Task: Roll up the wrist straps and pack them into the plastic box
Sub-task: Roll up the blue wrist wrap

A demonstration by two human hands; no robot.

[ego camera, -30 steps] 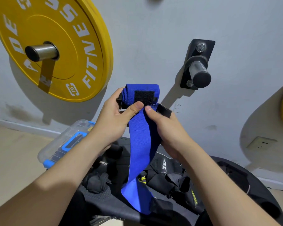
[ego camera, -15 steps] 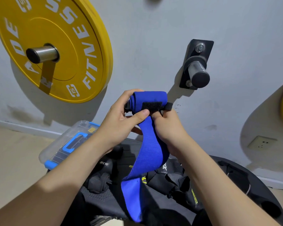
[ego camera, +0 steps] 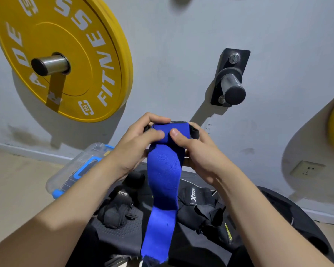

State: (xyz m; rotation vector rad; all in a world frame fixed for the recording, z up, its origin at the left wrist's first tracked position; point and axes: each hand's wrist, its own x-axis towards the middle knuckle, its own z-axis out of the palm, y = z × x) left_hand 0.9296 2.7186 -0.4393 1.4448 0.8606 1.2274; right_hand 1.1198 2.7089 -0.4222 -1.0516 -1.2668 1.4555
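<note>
A blue wrist strap point(ego camera: 163, 180) is partly rolled at its top end, and its long tail hangs down over the bench. My left hand point(ego camera: 137, 145) grips the roll from the left, thumb pressed on its front. My right hand point(ego camera: 198, 151) grips it from the right, thumb on the front beside the other. A black loop of the strap sticks out past my right fingers. The clear plastic box point(ego camera: 79, 166) with blue latches lies on the floor at the left, behind my left forearm.
Black wrist straps point(ego camera: 118, 207) and more black straps point(ego camera: 206, 211) lie on the dark bench point(ego camera: 123, 234) below my hands. A yellow weight plate point(ego camera: 66, 54) hangs on the wall at upper left. An empty wall peg point(ego camera: 231, 85) sticks out above my hands.
The roll has turned further, so the black velcro patch on its front is now covered by blue fabric. Both hands dropped lower and the hanging tail got shorter.
</note>
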